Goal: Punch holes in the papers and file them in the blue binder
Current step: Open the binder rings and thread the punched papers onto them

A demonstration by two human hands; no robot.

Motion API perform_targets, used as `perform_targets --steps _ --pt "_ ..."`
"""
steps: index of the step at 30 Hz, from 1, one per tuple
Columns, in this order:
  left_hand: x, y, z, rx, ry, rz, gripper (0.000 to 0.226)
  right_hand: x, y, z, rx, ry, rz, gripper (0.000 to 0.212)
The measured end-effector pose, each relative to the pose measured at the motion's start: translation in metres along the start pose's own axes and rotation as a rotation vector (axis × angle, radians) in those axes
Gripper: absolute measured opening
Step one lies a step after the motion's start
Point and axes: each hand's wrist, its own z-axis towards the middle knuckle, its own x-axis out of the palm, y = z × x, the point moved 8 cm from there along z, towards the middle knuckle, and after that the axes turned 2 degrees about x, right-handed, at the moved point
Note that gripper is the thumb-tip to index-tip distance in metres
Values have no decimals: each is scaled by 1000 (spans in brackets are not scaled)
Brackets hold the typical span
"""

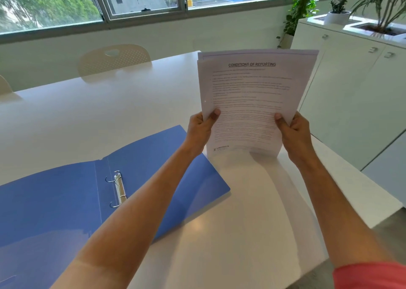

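I hold a stack of papers (252, 99) upright in front of me, its bottom edge resting on the white table (87, 112). My left hand (201, 130) grips the lower left edge of the stack, thumb curled over the front sheet and the other fingers hidden behind it. My right hand (293, 132) grips the lower right edge the same way, thumb on the printed face, fingers wrapped behind. The front sheet carries the heading "CONDITIONS OF REPORTING" and lines of small text that I cannot read; a small logo sits at its lower left corner. The top edges of the sheets behind it show slightly staggered above the front one. A tiny pale dot shows near the left margin of the front sheet; I cannot tell whether it is a punched hole.

The blue binder (55, 200) lies open and flat on the table to the left of the papers, under my left forearm. Its metal ring clip (119, 188) sits along the spine, and the two rings look parted.

A pale chair (114, 60) stands at the far side of the table. Beyond it runs a wide window (140, 0) with trees and buildings outside. To my right stands a white cabinet (351, 80) with potted plants (338, 9) on top. A pink sleeve (371, 275) shows at my right upper arm.
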Motion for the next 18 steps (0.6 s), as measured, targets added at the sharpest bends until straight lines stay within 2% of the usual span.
perform_targets --steps 8,18 --pt "-2 -5 -4 19 -76 -42 17 0 7 7 -66 -57 -149 15" --pt "0 0 -4 -16 -85 -35 16 -1 1 -1 -21 -94 -25 17"
